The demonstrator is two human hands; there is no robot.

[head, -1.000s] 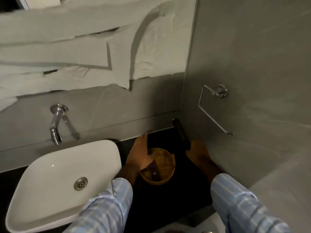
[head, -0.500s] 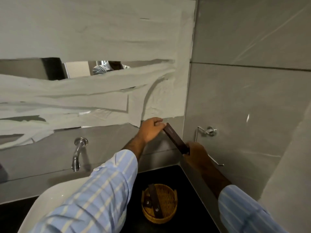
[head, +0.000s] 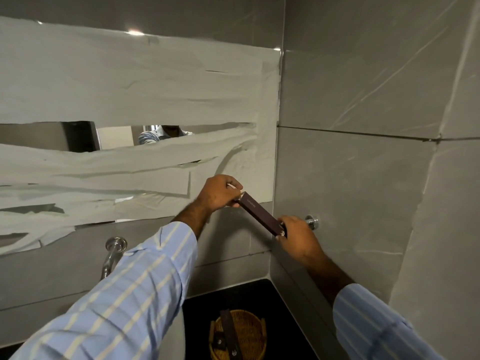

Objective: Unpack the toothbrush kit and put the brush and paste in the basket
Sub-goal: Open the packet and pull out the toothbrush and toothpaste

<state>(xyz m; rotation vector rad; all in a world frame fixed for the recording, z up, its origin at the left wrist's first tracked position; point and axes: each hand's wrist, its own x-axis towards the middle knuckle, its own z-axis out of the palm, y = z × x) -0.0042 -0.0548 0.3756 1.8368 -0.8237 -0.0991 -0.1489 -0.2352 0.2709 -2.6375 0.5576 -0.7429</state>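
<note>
A long dark brown kit box (head: 261, 213) is held up in front of the wall, slanting down to the right. My right hand (head: 298, 236) grips its lower end. My left hand (head: 219, 192) pinches its upper end, where a pale edge shows between the fingers. Far below, a round woven basket (head: 253, 333) sits on the black counter (head: 259, 294). A second dark box (head: 231, 333) lies across the basket, with a smaller dark packet (head: 218, 340) beside it.
A chrome tap (head: 113, 253) juts from the wall at the left, above the sink that my left sleeve hides. A chrome towel-holder mount (head: 311, 221) sticks out of the right wall just behind my right hand. The mirror (head: 117, 137) is mostly papered over.
Both hands rose from the basket with the box a second ago. Since half a second ago the view has tilted up and my left hand has closed tighter on the box's top end.
</note>
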